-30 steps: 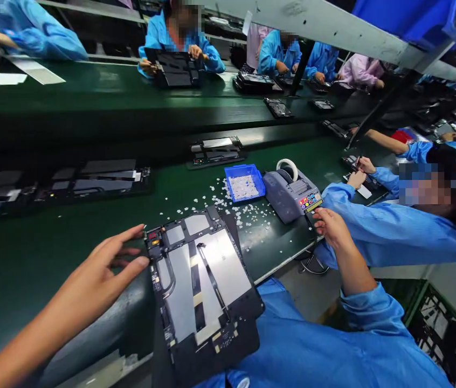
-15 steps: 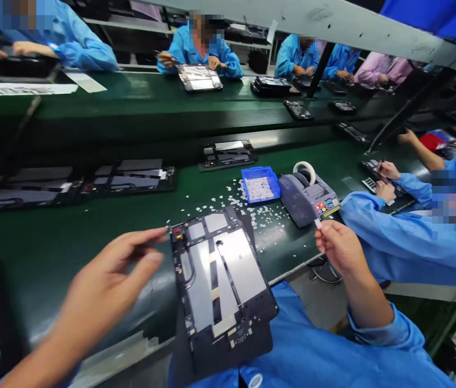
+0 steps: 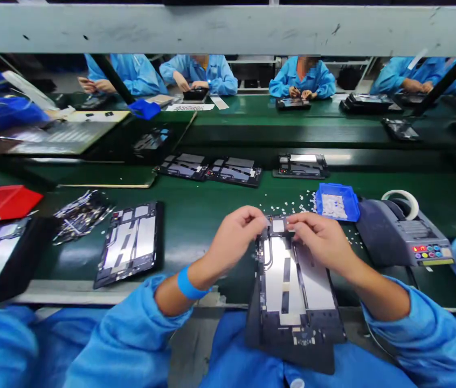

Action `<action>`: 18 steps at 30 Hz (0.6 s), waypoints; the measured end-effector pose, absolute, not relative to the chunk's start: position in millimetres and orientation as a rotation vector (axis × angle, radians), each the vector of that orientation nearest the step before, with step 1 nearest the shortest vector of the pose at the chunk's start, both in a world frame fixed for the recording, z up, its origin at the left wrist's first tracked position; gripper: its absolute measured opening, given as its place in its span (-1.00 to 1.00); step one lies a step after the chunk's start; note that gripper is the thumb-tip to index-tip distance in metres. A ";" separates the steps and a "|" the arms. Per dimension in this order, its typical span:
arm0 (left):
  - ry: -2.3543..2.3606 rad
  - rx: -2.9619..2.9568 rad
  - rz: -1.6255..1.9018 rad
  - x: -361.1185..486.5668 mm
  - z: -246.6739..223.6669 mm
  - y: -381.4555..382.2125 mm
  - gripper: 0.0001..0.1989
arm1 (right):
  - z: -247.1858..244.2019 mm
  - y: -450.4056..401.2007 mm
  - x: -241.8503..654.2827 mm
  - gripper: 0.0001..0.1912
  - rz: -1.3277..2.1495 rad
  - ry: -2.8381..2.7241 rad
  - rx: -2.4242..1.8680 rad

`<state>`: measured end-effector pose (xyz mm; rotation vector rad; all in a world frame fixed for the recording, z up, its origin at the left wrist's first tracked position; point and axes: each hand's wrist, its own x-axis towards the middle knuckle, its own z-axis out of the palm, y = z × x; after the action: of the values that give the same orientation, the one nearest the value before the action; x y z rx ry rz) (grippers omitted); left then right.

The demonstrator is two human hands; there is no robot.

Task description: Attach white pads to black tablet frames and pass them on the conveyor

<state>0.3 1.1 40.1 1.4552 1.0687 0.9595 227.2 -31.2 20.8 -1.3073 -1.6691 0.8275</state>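
Note:
An opened tablet (image 3: 278, 275) with silver battery panels lies tilted over the table's front edge, a dark flat panel (image 3: 312, 355) under it. My left hand (image 3: 238, 237) is closed in a pinch at its top left corner; a tiny pale patch shows by the fingertips. My right hand (image 3: 323, 242) pinches just above the tablet's top edge, a short way right of the left. Whatever lies between its fingertips is too small to make out. Behind the right hand stands a grey tape dispenser (image 3: 381, 231) with a white tape roll (image 3: 413, 205).
A blue tray (image 3: 339, 188) holds small white pieces, with more scattered around it. Another opened tablet (image 3: 131, 242) and a heap of thin strips (image 3: 84, 213) lie to the left. Several tablets line the back. A red bin (image 3: 4, 202) is far left. Co-workers sit opposite.
The view has swung left. My right hand, which held a small white tape piece by the dispenser, has come to the tablet's top. My left hand has closed from open fingers.

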 end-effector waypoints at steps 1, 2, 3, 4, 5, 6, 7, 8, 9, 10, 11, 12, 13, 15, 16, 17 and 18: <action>1.110 1.542 0.974 -9.9 40.6 4.0 -0.86 | 20.0 -22.7 230.1 -0.74 0.678 -1.776 -1.313; 1.138 1.661 0.966 -18.9 41.1 6.9 -0.87 | 19.0 -14.1 232.7 -0.73 0.528 -1.895 -1.301; 1.148 1.808 0.937 -26.2 41.2 9.6 -0.88 | 17.6 -5.8 234.3 -0.71 0.395 -2.026 -1.271; 1.131 1.970 0.887 -31.4 40.6 12.1 -0.89 | 15.8 1.9 235.0 -0.70 0.285 -2.159 -1.230; 1.091 2.130 0.831 -34.5 39.2 14.3 -0.88 | 13.6 8.6 234.6 -0.68 0.194 -2.280 -1.189; 1.042 2.276 0.772 -35.7 36.9 16.3 -0.87 | 11.1 14.1 233.5 -0.67 0.115 -2.377 -1.156; 0.998 2.400 0.710 -35.3 33.9 18.0 -0.87 | 8.5 18.5 232.0 -0.66 0.047 -2.450 -1.135; 0.966 2.498 0.649 -33.8 30.5 19.5 -0.87 | 6.0 21.7 230.5 -0.66 -0.011 -2.501 -1.124; 0.948 2.573 0.590 -31.6 26.9 20.8 -0.86 | 3.6 23.8 229.4 -0.67 -0.059 -2.537 -1.115; 0.942 2.631 0.533 -29.3 23.5 21.8 -0.86 | 1.5 25.0 228.8 -0.68 -0.099 -2.563 -1.106; 0.944 2.679 0.485 -27.1 20.5 22.6 -0.85 | -0.2 25.4 228.8 -0.69 -0.132 -2.585 -1.093; 0.943 2.720 0.441 -25.4 18.2 23.1 -0.84 | -1.4 25.3 229.4 -0.70 -0.158 -2.605 -1.080; 0.936 2.757 0.407 -24.1 16.6 23.5 -0.83 | -2.1 24.9 230.4 -0.70 -0.175 -2.621 -1.067; 0.919 2.811 0.353 -22.9 15.9 24.0 -0.82 | -2.1 23.5 232.9 -0.69 -0.182 -2.643 -1.045; 0.913 2.821 0.337 -22.8 16.6 24.3 -0.82 | -1.4 22.8 233.9 -0.69 -0.174 -2.647 -1.036; 0.907 2.818 0.327 -22.8 18.0 24.6 -0.81 | -0.6 22.4 234.7 -0.69 -0.161 -2.649 -1.028; 0.904 2.800 0.324 -22.7 19.9 25.1 -0.81 | 0.3 22.1 235.1 -0.70 -0.147 -2.651 -1.023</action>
<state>-22.7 25.1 19.9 2.8005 0.9036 0.3242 235.1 22.1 0.3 -1.0232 -2.6508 -0.1469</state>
